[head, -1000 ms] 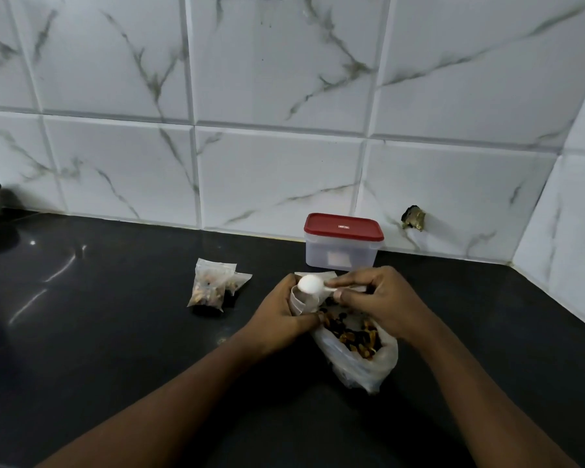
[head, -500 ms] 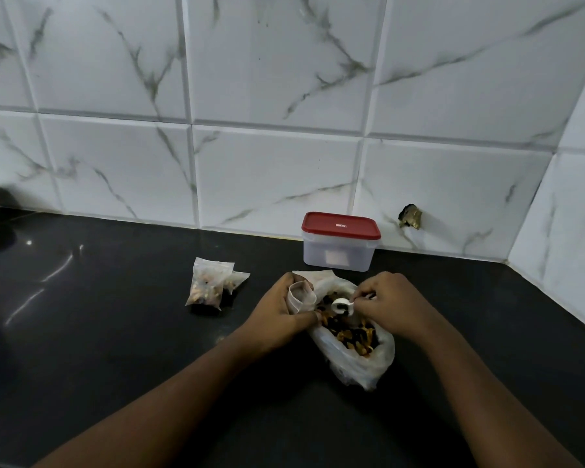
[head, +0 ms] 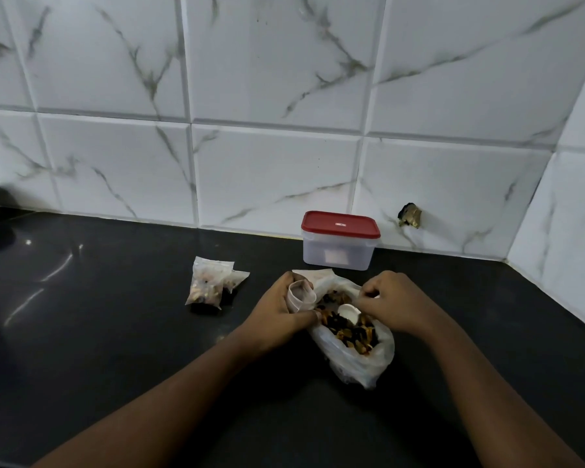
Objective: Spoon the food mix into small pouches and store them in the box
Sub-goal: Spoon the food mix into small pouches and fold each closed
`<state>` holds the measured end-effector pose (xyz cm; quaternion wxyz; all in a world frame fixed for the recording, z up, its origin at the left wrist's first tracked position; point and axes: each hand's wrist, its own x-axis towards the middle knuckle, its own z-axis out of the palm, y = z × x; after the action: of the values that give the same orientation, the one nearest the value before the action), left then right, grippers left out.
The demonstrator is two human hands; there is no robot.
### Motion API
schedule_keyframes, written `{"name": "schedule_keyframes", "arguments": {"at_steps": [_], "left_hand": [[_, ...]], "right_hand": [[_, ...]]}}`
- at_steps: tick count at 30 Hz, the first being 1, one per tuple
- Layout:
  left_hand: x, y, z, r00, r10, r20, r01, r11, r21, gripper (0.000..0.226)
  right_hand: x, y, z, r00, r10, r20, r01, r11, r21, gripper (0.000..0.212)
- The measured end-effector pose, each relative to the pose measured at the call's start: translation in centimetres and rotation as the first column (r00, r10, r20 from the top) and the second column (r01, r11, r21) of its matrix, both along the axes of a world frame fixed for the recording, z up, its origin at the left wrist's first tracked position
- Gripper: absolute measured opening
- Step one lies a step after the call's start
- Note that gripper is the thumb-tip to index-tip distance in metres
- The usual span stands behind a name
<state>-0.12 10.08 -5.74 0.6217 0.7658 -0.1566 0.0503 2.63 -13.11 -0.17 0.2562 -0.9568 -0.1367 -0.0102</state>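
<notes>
Right hand (head: 399, 302), pinching the small white plastic spoon (head: 348, 312), has dropped from the little clear pouch (head: 301, 295) gripped in my left hand (head: 277, 309) into the dark food mix (head: 348, 329) in the clear bag (head: 358, 363), so I expect another scoop

On my feed the left hand (head: 277, 312) grips a small pouch (head: 301, 293), its mouth held open, right beside the big plastic bag (head: 362, 363) of food mix (head: 345, 327). The right hand (head: 395, 302) pinches a white spoon (head: 348, 312), bowl down in the mix. I see filled pouches (head: 208, 287) lying to the left on the black counter (head: 115, 332) (touching each other), and the red-lidded box (head: 338, 248) closed by the tiled wall (head: 277, 177).
</notes>
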Motion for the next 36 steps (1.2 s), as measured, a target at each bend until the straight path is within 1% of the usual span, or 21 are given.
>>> {"name": "schedule_keyframes", "arguments": {"at_steps": [3,5,9,12,16,19,20,21,22,23,24,25,26,28,31,34,35,36], "left_hand": [[0.0,0.1,0.1,1.000,0.002,-0.002,-0.002,1.000,0.007,0.037],[0.0,0.2,0.1,1.000,0.004,0.000,-0.004,1.000,0.012,0.037],[-0.1,0.1,0.2,1.000,0.002,-0.008,-0.002,1.000,0.015,0.037],[-0.2,0.1,0.2,1.000,0.001,-0.006,-0.001,1.000,0.022,0.037],[-0.1,0.1,0.2,1.000,0.011,-0.005,-0.010,1.000,0.025,0.039],[0.0,0.1,0.1,1.000,0.019,-0.012,-0.019,1.000,0.006,0.038],[0.0,0.1,0.1,1.000,0.016,-0.016,-0.016,1.000,0.002,0.038],[0.0,0.0,0.1,1.000,0.012,-0.019,-0.012,1.000,-0.002,0.038],[0.1,0.0,0.1,1.000,0.009,-0.017,-0.009,1.000,-0.005,0.038],[0.1,0.0,0.0,1.000,0.010,-0.009,-0.010,1.000,-0.003,0.038],[0.1,-0.1,0.0,1.000,0.018,0.002,-0.018,1.000,0.001,0.039],[0.1,-0.1,0.1,1.000,0.026,0.010,-0.026,1.000,0.000,0.040],[0.1,-0.1,0.1,1.000,0.028,0.013,-0.028,1.000,-0.007,0.040],[0.1,0.0,0.0,1.000,0.022,0.010,-0.022,1.000,-0.015,0.042],[0.2,0.0,-0.1,1.000,0.017,-0.001,-0.017,1.000,-0.004,0.041],[0.2,0.1,0.0,1.000,0.020,-0.002,-0.020,1.000,0.012,0.037],[0.1,0.1,0.0,1.000,0.022,0.002,-0.022,1.000,0.015,0.037],[0.0,0.1,0.0,1.000,0.025,0.005,-0.025,1.000,0.018,0.037]], "right_hand": [[-0.2,0.6,-0.1,0.997,0.024,-0.066,-0.017,0.994,0.104,0.024],[-0.1,1.1,-0.6,0.995,-0.002,-0.103,0.022,0.980,0.199,0.022],[0.2,0.3,-0.7,0.977,-0.082,-0.199,0.157,0.904,0.399,0.021],[0.4,-0.3,-0.3,0.969,-0.086,-0.230,0.195,0.836,0.513,0.021],[0.4,-0.3,-0.2,0.968,0.011,-0.251,0.161,0.741,0.652,0.018],[0.0,0.5,-0.1,0.976,0.133,-0.170,0.041,0.658,0.752,0.018],[-0.3,0.8,0.0,0.976,0.168,-0.136,-0.004,0.643,0.766,0.017],[-0.6,1.1,-0.1,0.978,0.187,-0.093,-0.058,0.670,0.740,0.016],[-0.8,1.4,-0.1,0.979,0.202,-0.042,-0.124,0.740,0.661,0.016],[-1.0,1.7,-0.2,0.975,0.221,0.008,-0.189,0.818,0.544,0.018],[-1.1,2.1,-0.4,0.968,0.247,0.048,-0.243,0.868,0.434,0.021],[-1.2,2.4,-0.5,0.961,0.265,0.081,-0.276,0.889,0.366,0.023],[-1.3,2.6,-0.5,0.957,0.267,0.112,-0.290,0.892,0.347,0.025],[-1.3,2.4,-0.5,0.956,0.249,0.158,-0.291,0.885,0.364,0.026],[-1.2,1.8,-0.2,0.960,0.236,0.152,-0.277,0.888,0.366,0.024],[-0.8,0.9,0.4,0.973,0.175,0.147,-0.224,0.864,0.451,0.020],[-0.7,0.4,0.7,0.977,0.147,0.156,-0.202,0.876,0.438,0.019],[-0.6,0.0,0.8,0.979,0.132,0.156,-0.183,0.905,0.385,0.019]]}}
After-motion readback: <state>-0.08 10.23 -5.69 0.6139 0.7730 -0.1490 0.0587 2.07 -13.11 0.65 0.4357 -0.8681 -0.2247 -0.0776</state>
